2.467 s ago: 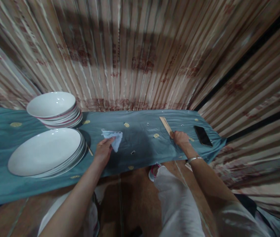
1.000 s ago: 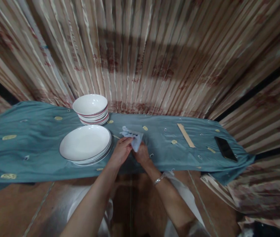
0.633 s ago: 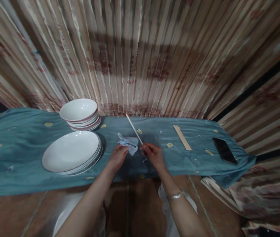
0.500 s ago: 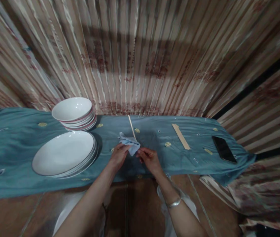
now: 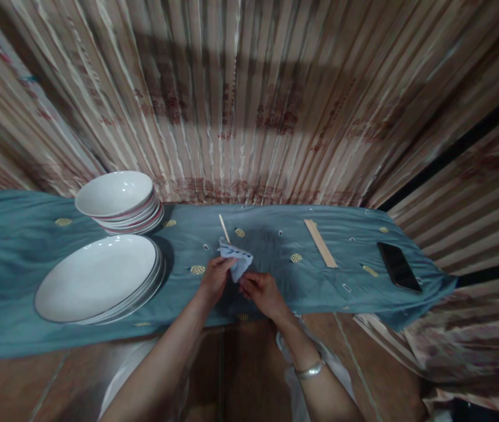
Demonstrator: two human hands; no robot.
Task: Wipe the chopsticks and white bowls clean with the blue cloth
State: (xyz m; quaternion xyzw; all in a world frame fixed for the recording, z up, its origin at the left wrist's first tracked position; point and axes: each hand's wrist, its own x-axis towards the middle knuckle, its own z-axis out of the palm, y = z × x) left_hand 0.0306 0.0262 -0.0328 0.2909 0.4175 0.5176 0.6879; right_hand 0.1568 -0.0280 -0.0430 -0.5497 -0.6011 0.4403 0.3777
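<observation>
I see left forearm (image 5: 167, 351) and right forearm (image 5: 298, 346) reaching forward, converging near middle of my view. Left hand (image 5: 214, 278) pinched, thumb (image 5: 227, 264) pointing inward. Right hand (image 5: 265, 291) just beside, slightly lower, fingertips (image 5: 245, 283) drawn together, pointing toward left.

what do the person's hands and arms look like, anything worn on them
The left hand and right hand are ungloved. The left forearm shows no sleeve. A shiny silver-coloured bracelet circles the right forearm.
</observation>
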